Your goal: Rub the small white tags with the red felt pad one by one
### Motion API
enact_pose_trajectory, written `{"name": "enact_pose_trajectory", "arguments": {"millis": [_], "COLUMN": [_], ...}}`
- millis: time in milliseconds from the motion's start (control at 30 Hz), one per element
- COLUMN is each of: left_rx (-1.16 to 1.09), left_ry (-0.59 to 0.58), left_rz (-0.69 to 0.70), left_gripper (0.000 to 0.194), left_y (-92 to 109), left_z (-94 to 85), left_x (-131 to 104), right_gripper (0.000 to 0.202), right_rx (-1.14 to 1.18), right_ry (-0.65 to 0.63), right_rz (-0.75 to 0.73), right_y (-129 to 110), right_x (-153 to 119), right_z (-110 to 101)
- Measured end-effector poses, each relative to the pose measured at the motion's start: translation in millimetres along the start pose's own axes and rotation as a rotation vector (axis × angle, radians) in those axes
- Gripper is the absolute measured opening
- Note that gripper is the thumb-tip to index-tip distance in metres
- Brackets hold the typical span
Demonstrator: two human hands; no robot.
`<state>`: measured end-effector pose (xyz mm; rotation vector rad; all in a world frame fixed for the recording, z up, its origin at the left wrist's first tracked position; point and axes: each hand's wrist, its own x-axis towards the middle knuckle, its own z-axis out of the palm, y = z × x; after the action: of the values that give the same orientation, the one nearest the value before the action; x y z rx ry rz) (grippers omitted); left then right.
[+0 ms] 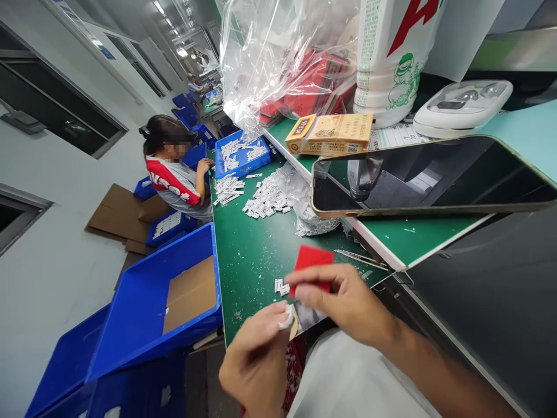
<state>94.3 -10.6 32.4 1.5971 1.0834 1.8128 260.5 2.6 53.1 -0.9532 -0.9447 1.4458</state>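
My right hand [348, 299] is closed on a flat red square piece [314, 258], with thumb and fingers gripping its lower part. Whether the piece is card, cloth or sandpaper I cannot make out. Just below and to the left, my left hand [259, 354] pinches a small white piece [287, 316], which is blurred. Beside those fingertips a round beige thing [294, 326] shows in part. A few small white parts [282, 287] lie on the green tabletop [250, 249] just beyond my hands.
A tweezers-like metal tool [361, 258] lies right of my hands. Farther off are heaps of white parts [266, 197] and a blue tray [243, 152]. A shelf above holds a phone [426, 180], a yellow box [329, 132] and a bottle [387, 64]. A co-worker [174, 168] sits left, beyond a blue bin [139, 302].
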Motion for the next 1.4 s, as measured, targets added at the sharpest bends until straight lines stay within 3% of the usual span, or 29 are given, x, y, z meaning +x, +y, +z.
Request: {"name": "enact_pose_trajectory", "arguments": {"millis": [67,100,333,467,567,733,867,967,1133,1300,1333,1400], "left_rx": [-0.134,-0.202,-0.337,-0.344,-0.368,-0.430,-0.443,-0.414,-0.370,-0.315,-0.294,-0.255], "left_ry": [-0.059,-0.079,-0.090,-0.104,-0.109,-0.173,-0.193,-0.170,-0.190,-0.174,-0.166,-0.146], "left_rz": [-0.149,-0.195,-0.322,-0.349,-0.372,-0.478,-0.562,-0.530,-0.459,-0.406,-0.389,-0.353], "left_gripper": [0.021,0.021,0.018,0.020,0.020,0.019,0.021,0.020,0.018,0.018,0.018,0.018], "left_y": [1,3,7,5,5,7,7,7,7,5,4,5], "left_z": [-1.5,-1.7,1.1,3.2,4.3,2.9,3.3,5.1,5.3,2.6,2.0,1.2], "left_x": [4,6,9,8,9,11,12,12,10,4,2,0], "right_gripper": [0.023,0.023,0.023,0.054,0.067,0.049,0.044,0.036,0.027,0.021,0.021,0.020], "right_rx": [-0.104,-0.126,-0.099,0.005,-0.037,-0.314,-0.306,-0.188,0.212,0.237,0.212,0.142], "right_ry": [0.244,0.284,0.094,-0.062,-0.088,-0.073,-0.117,-0.155,-0.217,-0.314,-0.298,-0.120], "right_rz": [-0.066,-0.083,-0.133,-0.101,-0.111,-0.359,-0.513,-0.457,-0.216,-0.061,-0.011,0.061], "right_y": [2,2,0,4,5,0,-3,-4,-7,-11,-11,-12], "right_x": [2,2,-15,-23,-26,-26,-27,-28,-26,-17,-14,-11], "right_z": [-1,-2,-6,-10,-14,-19,-19,-16,-9,-5,-5,-6]}}
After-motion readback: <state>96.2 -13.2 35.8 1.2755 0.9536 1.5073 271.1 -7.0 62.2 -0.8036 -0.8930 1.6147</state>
